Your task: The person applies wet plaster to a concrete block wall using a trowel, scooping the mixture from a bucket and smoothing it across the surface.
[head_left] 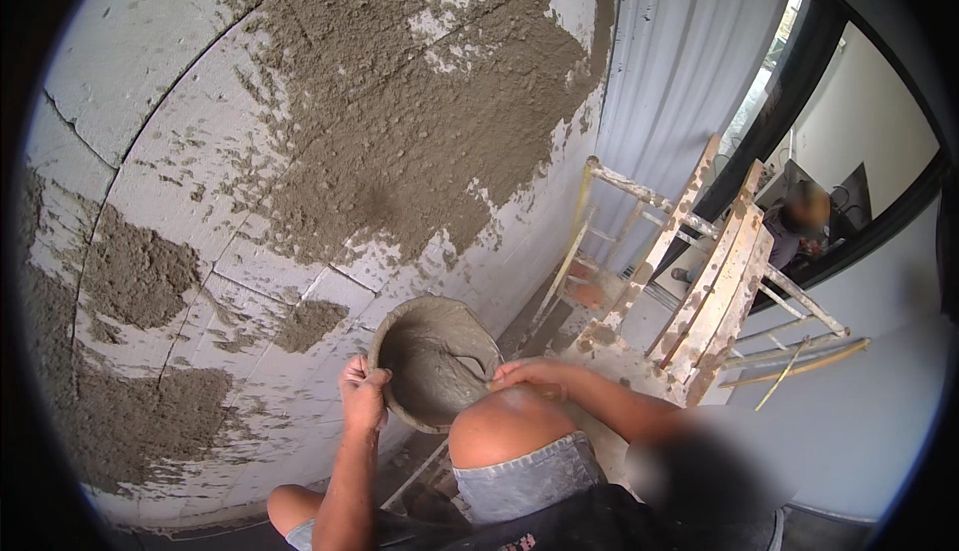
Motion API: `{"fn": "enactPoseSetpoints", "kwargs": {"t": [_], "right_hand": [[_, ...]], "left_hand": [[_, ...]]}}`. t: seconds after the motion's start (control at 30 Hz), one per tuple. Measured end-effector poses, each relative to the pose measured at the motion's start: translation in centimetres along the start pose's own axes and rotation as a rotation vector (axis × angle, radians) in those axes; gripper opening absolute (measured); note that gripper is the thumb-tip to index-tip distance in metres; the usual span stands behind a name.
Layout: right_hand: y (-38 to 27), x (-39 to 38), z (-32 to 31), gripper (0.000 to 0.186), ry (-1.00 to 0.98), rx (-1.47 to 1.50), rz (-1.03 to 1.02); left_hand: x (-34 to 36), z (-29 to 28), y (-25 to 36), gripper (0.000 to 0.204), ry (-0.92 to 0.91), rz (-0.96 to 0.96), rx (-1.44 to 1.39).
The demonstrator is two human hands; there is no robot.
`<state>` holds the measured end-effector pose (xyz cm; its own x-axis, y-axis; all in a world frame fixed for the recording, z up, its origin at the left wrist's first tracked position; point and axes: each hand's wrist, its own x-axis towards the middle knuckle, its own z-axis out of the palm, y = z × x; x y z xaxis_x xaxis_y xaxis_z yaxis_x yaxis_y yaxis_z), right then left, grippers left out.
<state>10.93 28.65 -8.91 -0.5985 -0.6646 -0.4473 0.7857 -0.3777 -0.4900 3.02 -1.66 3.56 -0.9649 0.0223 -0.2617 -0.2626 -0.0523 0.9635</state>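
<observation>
A round bucket point(381, 352), its rim crusted with mortar, stands tilted in front of my raised knee. Wet grey mortar point(425, 356) fills its inside. My left hand point(365, 391) is closed on the bucket's left rim, with the thumb over the edge. At the right rim, my right hand point(519, 373) is closed around a tool with a tan handle point(547, 390). The tool's working end goes into the mortar and cannot be made out. Beyond the bucket rises a white block wall point(300, 201) with rough grey mortar point(400, 131) over much of it.
To the right stand mortar-splashed trestles point(639, 191) with planks point(714, 286). Corrugated sheeting point(689, 41) meets the wall's far end. Through a dark-framed opening point(799, 101), another person point(789, 226) is at the far right. My bare knee point(509, 429) is close against the bucket.
</observation>
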Motion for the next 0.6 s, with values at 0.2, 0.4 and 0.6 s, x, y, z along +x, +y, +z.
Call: {"fn": "enactPoseSetpoints", "kwargs": {"t": [0.2,0.4,0.6], "right_hand": [[3.8,-2.1,1.5,0.017,0.003,0.323,-0.218],[3.0,-3.3,2.4,0.013,0.183,0.282,-0.233],[4.3,-4.3,-0.5,0.017,0.244,0.272,-0.249]], "left_hand": [[-0.4,-0.9,-1.5,0.020,-0.010,-0.009,-0.152],[0.0,-0.4,-2.8,0.019,-0.083,-0.030,-0.164],[2.3,-1.1,-5.5,0.019,-0.145,-0.019,-0.236]]}}
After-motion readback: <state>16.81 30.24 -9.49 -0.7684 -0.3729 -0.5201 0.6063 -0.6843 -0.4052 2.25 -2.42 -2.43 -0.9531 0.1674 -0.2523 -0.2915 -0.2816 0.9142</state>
